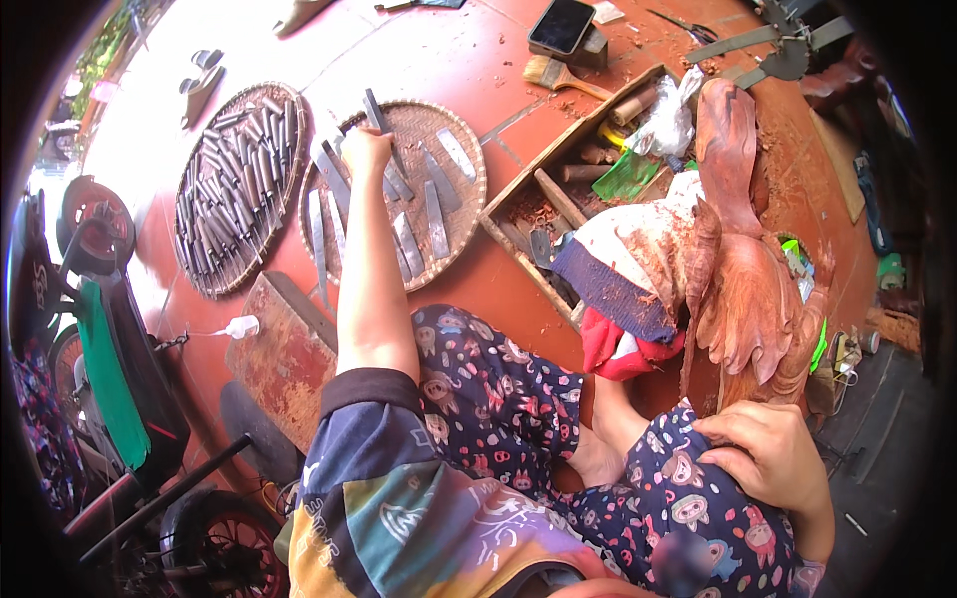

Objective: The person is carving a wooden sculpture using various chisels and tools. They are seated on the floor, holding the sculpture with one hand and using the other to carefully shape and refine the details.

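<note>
My left hand [366,149] reaches out over a round woven tray [469,234] that holds several flat metal blades [437,219]. Its fingers are closed around a long dark flat metal blade [375,112], whose end sticks out beyond the hand. Part of the grip is hidden by the back of the hand. My right hand [763,453] lies on my right knee over patterned trousers, fingers loosely bent and thumb apart, with nothing in it. Beside that knee stands a reddish carved wooden piece [743,299], with a dusty white and dark blue cloth [628,254] against it.
Left of the tray lies another round woven tray [296,189] full of handled carving tools [234,179]. A wooden box [528,189] holds bags and wood pieces. Beyond it are a brush [563,76] and a phone [563,25] on a block. A motorbike wheel [224,548] stands lower left.
</note>
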Motion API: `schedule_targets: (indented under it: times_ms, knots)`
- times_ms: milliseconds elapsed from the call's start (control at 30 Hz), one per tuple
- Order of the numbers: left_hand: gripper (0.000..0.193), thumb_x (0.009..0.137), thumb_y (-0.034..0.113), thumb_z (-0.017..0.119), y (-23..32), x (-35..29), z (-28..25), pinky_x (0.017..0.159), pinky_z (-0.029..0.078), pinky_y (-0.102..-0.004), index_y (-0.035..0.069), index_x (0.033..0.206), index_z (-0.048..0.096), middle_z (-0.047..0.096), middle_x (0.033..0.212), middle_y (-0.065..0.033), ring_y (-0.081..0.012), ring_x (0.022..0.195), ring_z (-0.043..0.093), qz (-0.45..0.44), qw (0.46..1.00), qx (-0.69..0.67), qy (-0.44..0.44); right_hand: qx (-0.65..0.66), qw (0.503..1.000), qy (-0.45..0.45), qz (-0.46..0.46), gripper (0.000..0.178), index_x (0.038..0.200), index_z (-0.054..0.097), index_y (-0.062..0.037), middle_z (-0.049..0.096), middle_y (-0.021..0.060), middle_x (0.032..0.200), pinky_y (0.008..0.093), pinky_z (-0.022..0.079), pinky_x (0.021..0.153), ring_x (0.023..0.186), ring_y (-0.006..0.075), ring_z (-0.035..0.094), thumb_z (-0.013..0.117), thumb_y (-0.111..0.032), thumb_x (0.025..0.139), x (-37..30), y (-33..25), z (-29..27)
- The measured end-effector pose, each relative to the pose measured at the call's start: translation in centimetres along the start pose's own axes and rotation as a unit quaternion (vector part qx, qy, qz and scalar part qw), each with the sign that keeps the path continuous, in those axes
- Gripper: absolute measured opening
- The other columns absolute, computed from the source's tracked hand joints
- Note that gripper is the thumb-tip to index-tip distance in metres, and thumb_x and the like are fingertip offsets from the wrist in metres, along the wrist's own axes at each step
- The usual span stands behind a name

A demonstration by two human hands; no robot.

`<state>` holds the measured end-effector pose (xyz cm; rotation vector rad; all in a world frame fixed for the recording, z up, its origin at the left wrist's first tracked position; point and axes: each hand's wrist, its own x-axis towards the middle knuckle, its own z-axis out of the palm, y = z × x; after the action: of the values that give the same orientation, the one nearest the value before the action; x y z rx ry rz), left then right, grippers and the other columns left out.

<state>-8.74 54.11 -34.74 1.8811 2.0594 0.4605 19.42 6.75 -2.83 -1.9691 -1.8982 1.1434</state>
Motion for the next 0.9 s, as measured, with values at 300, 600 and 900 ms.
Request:
schedule_targets:
  times_ms: [300,600,900]
  knots:
    - [0.03,0.085,0.034,0.079,-0.9,0.3,1.3,0.075,0.056,-0.0271,0.006,0.091,0.077,0.075,0.071,-0.0062,-0.014,0.061,0.072,0.049,0.997,0.002,-0.051,-0.003,1.0,-0.008,0.023,0.028,0.104,0.071,-0.0056,0.069,0.0115,0.089,0.0399,0.054,0.07,0.078,0.0323,0.067,0.077,-0.018,0.08,-0.6,0.7,0.1]
    - [0.034,0.085,0.037,0.074,-8.9,-9.9,-8.8,0.066,0.057,-0.0296,0.004,0.084,0.078,0.072,0.064,-0.0068,-0.0156,0.062,0.072,0.056,0.992,0.101,-0.059,-0.005,0.994,-0.077,-0.082,0.026,0.108,0.07,-0.0071,0.068,0.0089,0.091,0.0394,0.055,0.071,0.081,0.0277,0.068,0.073,-0.022,0.087,-0.2,-2.3,1.1]
    - [0.026,0.075,0.029,0.085,-10.2,-17.7,-7.5,0.082,0.055,-0.0428,0.008,0.086,0.074,0.074,0.087,-0.0189,-0.0358,0.087,0.072,-0.008,0.997,0.08,-0.007,-0.033,0.95,-0.26,-0.17,0.025,0.107,0.064,-0.0061,0.067,0.0118,0.093,0.0465,0.055,0.067,0.084,0.0356,0.068,0.068,-0.024,0.09,1.6,-5.6,4.5]
